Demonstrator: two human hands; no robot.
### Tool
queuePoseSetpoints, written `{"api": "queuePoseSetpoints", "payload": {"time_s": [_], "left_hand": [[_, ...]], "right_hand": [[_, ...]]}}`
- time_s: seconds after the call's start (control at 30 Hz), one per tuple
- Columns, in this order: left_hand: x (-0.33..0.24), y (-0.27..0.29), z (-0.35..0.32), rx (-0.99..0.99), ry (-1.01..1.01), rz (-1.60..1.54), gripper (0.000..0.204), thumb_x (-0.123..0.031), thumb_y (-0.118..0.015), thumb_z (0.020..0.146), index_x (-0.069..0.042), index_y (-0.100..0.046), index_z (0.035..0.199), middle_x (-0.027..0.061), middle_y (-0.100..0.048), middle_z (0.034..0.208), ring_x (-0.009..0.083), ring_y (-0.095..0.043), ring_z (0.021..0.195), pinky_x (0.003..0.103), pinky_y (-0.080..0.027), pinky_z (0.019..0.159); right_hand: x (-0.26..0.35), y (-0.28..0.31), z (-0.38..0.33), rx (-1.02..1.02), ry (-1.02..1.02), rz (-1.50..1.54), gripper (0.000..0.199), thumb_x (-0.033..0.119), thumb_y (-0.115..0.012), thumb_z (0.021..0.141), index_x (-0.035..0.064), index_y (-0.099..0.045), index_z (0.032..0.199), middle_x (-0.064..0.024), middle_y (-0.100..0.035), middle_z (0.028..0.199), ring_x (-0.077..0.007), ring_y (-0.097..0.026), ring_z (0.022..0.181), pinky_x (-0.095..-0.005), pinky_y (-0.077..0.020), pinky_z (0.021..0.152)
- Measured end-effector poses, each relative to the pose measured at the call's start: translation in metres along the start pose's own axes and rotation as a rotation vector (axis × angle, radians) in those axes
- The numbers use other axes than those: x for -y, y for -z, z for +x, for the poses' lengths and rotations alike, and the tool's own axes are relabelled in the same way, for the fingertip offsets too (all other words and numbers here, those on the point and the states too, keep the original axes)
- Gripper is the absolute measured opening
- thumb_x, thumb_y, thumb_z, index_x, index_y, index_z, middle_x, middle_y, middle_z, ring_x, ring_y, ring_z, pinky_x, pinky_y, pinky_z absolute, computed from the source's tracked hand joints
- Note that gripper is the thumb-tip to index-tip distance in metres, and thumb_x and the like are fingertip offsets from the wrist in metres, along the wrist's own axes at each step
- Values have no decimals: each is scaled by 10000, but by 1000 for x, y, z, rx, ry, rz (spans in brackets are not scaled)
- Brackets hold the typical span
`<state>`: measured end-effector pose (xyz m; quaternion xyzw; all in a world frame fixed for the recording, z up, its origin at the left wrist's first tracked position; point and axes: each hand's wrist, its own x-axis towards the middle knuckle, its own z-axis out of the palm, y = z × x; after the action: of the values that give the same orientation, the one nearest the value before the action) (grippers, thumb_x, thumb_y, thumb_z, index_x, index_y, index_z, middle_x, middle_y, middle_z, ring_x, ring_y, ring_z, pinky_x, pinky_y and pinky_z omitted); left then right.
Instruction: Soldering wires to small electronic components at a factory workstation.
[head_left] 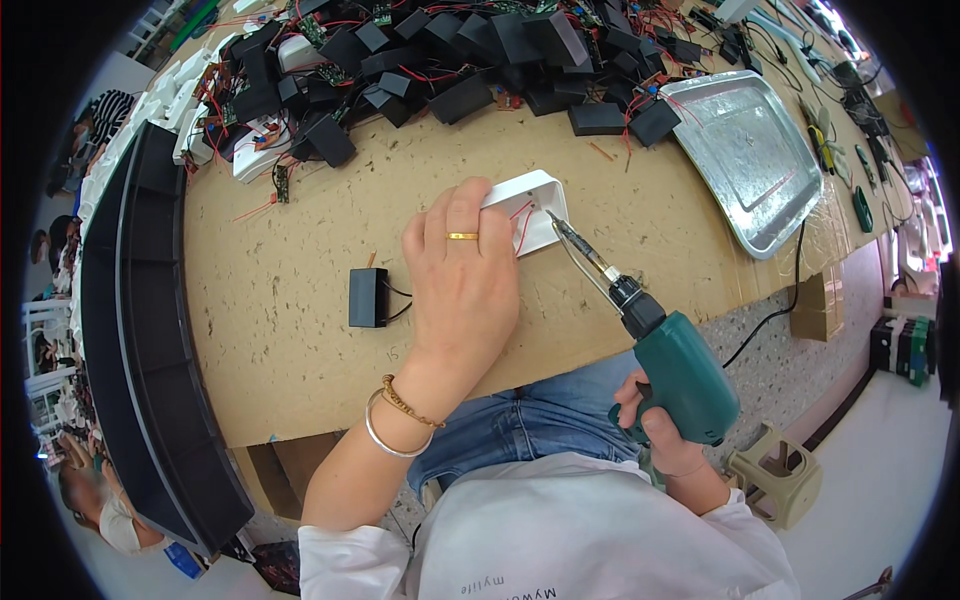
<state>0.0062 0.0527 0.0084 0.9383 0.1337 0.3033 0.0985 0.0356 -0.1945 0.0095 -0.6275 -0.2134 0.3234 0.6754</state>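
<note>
My left hand (465, 260) is closed over a white plastic housing (543, 188), pressing it against the cardboard-covered table. Thin red wires lie inside the housing, whose open side faces right. Around its pistol grip, my right hand (657, 428) holds a green soldering gun (686, 375), a finger at the dark trigger. The metal tip and a thin tube beside it point up-left into the housing's open end. Left of my left hand rests a black rectangular box (367, 298); two black wires run from it under that hand, where their ends are hidden.
Black boxes, circuit boards and red wires (460, 100) are heaped along the far side. A metal tray (750, 160) lies at the right, near pliers (822, 145). A long black bin (165, 340) lines the left edge. The gun's cord hangs past the table edge near a stool (775, 470).
</note>
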Motion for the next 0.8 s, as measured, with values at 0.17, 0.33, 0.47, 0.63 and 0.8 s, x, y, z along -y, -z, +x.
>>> {"api": "queuePoseSetpoints", "payload": {"time_s": [0.17,0.33,0.47,0.63,0.8], "left_hand": [[1,-1,-1,-23,0,9,164,-47,-572,771,-22,-481,905,151,-480,1155,303,-489,1056,420,-351,874],[-1,-1,1,6,1,24,181,-49,-592,766,-26,-482,907,147,-475,1163,295,-490,1052,415,-351,872],[0,-1,-1,-7,0,6,190,-53,-604,765,-29,-483,909,142,-474,1161,292,-490,1053,417,-351,871],[0,-1,0,-22,-11,-7,210,-57,-616,757,-27,-481,915,141,-472,1154,293,-489,1054,421,-351,867],[-1,1,1,-8,-6,1,220,-60,-620,751,-24,-482,918,143,-471,1154,297,-491,1050,422,-355,861]], "right_hand": [[-2,1,3,63,35,18,370,92,-573,854,-16,-481,1195,-84,-581,981,-91,-541,715,-249,-469,662],[0,-5,7,37,22,2,405,192,-597,854,-11,-487,1186,-110,-578,966,-118,-553,692,-269,-475,646],[0,-7,17,22,38,-154,478,324,-635,855,-12,-502,1168,-136,-581,935,-141,-569,667,-280,-478,620],[4,-10,19,-2,5,-173,486,332,-634,852,-16,-505,1165,-135,-587,918,-136,-568,658,-275,-473,613],[5,-13,20,-17,14,-170,489,331,-633,852,-23,-506,1164,-132,-592,905,-134,-568,656,-275,-471,617]]}}
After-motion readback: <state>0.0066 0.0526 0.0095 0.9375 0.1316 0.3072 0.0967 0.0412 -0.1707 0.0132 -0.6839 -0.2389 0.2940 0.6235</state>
